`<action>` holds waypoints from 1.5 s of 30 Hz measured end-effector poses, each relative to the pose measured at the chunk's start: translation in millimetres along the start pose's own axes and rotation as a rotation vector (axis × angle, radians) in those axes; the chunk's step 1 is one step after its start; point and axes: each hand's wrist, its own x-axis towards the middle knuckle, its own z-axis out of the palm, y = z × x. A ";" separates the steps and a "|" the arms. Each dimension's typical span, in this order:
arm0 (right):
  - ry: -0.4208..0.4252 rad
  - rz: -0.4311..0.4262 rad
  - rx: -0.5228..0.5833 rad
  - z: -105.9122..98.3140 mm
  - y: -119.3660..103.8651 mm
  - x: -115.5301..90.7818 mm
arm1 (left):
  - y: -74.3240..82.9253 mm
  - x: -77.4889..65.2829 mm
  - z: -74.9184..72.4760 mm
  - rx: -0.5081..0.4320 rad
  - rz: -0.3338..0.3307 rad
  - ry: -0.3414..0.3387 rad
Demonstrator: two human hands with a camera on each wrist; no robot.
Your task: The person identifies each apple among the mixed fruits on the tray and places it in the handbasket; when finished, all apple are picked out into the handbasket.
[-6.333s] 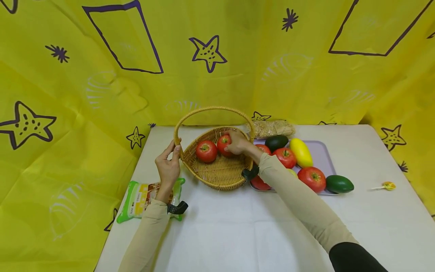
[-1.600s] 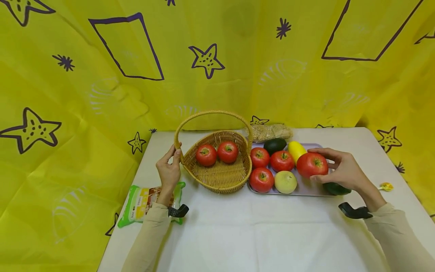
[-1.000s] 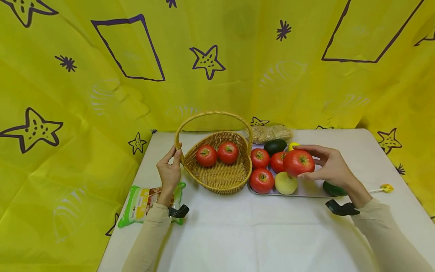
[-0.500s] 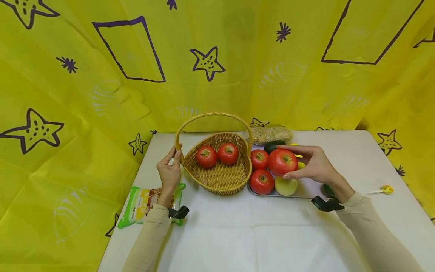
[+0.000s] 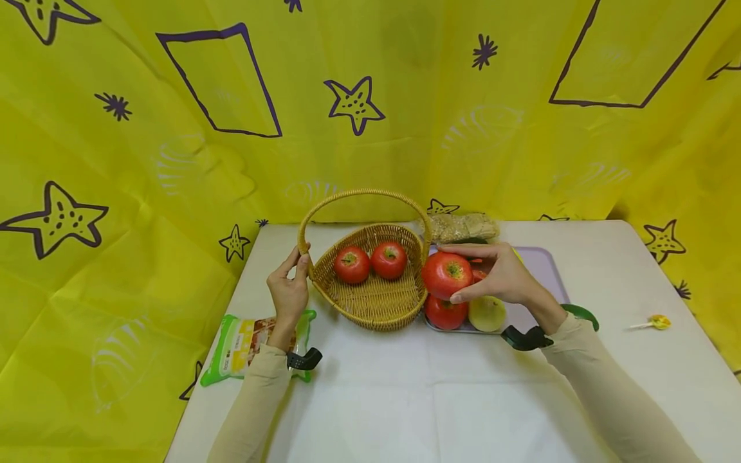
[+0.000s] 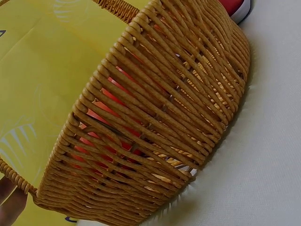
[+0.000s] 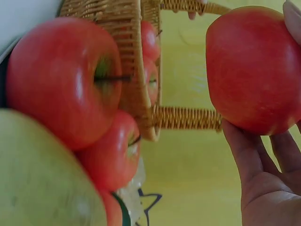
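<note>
Right hand [image 5: 509,280] with fingers curled round a red apple [image 5: 446,274], held above the left end of the lilac tray [image 5: 547,270] beside the wicker basket [image 5: 376,302], left hand [image 5: 287,289] pinching the basket's handle base, two apples in the basket near the table's back edge

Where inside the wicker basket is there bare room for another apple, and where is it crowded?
The near half of the wicker basket floor, below its two red apples, is bare weave. The far half is crowded by that pair. The right hand holds a red apple just outside the right rim; the left hand holds the handle base.
</note>
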 end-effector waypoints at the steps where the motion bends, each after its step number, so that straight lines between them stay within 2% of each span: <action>1: -0.007 0.001 0.001 2.5 -0.8 2.4 | 0.1 0.3 -0.1 -0.001 -0.001 -0.001; 9: -0.049 0.033 -0.027 20.7 -5.6 19.4 | 0.4 2.3 0.2 -0.009 -0.009 -0.004; 20: -0.107 0.022 0.032 44.9 -4.9 43.9 | -1.4 1.2 1.3 -0.005 -0.022 -0.005; 25: -0.137 0.048 0.039 55.5 -3.4 52.4 | -1.5 0.5 1.3 -0.006 -0.031 -0.006; 30: -0.184 0.080 0.008 66.3 -4.8 61.9 | -1.4 0.3 0.5 -0.008 -0.038 -0.005; 38: -0.231 0.062 -0.108 78.9 -3.4 77.9 | 1.2 1.1 0.5 -0.004 -0.039 -0.004; 45: -0.277 0.066 -0.138 84.0 -2.2 89.4 | 1.3 0.9 0.7 -0.007 -0.038 -0.005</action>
